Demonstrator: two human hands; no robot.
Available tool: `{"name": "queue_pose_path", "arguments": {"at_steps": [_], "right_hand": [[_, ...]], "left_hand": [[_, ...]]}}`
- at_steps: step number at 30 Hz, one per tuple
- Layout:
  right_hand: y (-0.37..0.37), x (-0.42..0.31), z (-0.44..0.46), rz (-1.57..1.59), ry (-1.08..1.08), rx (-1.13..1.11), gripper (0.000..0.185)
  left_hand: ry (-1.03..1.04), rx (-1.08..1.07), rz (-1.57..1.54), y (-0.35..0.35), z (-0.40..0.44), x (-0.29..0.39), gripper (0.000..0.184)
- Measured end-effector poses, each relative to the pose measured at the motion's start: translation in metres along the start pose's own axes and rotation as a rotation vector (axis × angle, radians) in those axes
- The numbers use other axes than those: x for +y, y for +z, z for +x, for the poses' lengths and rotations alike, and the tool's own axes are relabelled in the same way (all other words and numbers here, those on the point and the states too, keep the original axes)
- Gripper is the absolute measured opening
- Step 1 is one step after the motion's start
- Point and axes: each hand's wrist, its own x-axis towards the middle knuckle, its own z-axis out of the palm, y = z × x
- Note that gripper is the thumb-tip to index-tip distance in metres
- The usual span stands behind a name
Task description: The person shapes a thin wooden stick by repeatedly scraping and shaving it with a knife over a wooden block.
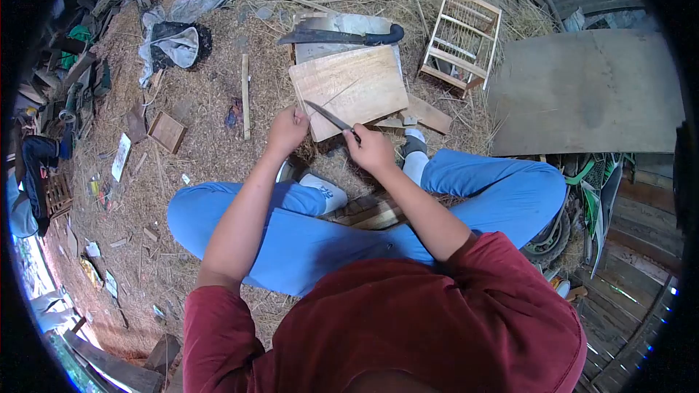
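Observation:
My right hand (pixel 369 148) is wrapped round the handle of a knife (pixel 329 116), whose dark blade points up and left across the near left part of a pale wooden board (pixel 353 87). At the board's left edge, my left hand (pixel 289 129) is closed near the knife's tip; what its fingers pinch is too small to make out. Thin slivers lie on the board. Behind the board, a large machete (pixel 338 36) with a black handle rests on a grey slab (pixel 328 23).
A small wooden frame with thin bars (pixel 461 44) stands at the back right, beside a large flat sheet (pixel 582 94). To the left are a small wooden box (pixel 167 132), a long stick (pixel 246 98) and a dark container with cloth (pixel 175 45). Straw covers the ground.

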Motion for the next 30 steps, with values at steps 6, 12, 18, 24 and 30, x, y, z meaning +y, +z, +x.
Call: {"name": "queue_pose_path", "arguments": {"at_steps": [6, 12, 18, 24, 30], "right_hand": [[0.008, 0.008, -0.002, -0.024, -0.026, -0.003, 0.039], [0.008, 0.012, -0.002, -0.022, -0.084, -0.031, 0.038], [0.012, 0.008, -0.006, -0.015, -0.041, 0.003, 0.040], [0.011, 0.017, -0.001, -0.014, -0.058, -0.001, 0.041], [0.011, 0.025, 0.009, 0.004, 0.021, 0.018, 0.038]], "left_hand": [[0.012, 0.015, -0.023, 0.009, 0.005, -0.013, 0.025], [0.002, 0.015, -0.041, 0.009, 0.004, -0.012, 0.023], [-0.004, 0.006, -0.092, 0.010, 0.002, -0.012, 0.023], [-0.001, 0.003, -0.047, 0.008, 0.003, -0.013, 0.022], [0.029, 0.023, -0.063, 0.011, 0.005, -0.018, 0.021]]}}
